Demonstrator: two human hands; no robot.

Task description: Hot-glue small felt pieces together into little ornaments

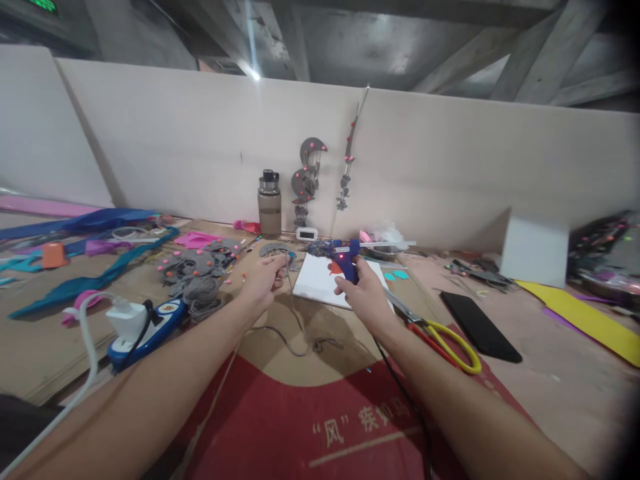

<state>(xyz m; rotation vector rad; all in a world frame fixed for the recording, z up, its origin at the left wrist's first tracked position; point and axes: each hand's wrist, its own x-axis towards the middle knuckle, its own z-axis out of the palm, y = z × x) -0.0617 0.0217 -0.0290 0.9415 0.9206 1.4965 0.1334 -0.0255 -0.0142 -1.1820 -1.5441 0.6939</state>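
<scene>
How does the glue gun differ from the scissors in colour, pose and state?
The glue gun is blue with a red light on; the scissors have yellow and red handles. The glue gun is gripped by the right hand above a white board; the scissors lie flat, untouched, on the table. Both are hand tools.

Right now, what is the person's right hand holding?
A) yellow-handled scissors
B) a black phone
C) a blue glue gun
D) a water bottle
C: the right hand grips the blue glue gun over the white board; the scissors lie untouched beside it.
</scene>
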